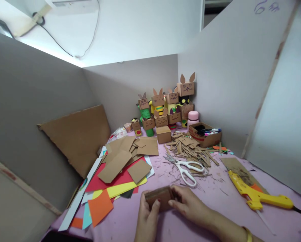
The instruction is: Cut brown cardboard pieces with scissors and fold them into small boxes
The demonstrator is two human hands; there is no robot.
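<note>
A small brown cardboard piece, perhaps a box or a stack (pixel 162 201), is held low over the front middle of the table. My left hand (pixel 148 215) grips its left side, the thumb lying across the near face. At its right end, the fingers and thumb of my right hand (pixel 187 203) close on the edge. White-handled scissors (pixel 185 168) lie open just beyond my right hand. Flat cardboard pieces (pixel 115 166) rest on coloured paper sheets (pixel 100 206) to the left.
Cardboard scraps (pixel 188 148) are piled behind the scissors. A yellow glue gun (pixel 258 196) lies at the right. Cardboard animal figures (pixel 159 101), a pink bottle (pixel 193 118) and a box of pens (pixel 207 137) stand at the back. Grey partitions (pixel 130 77) enclose the table.
</note>
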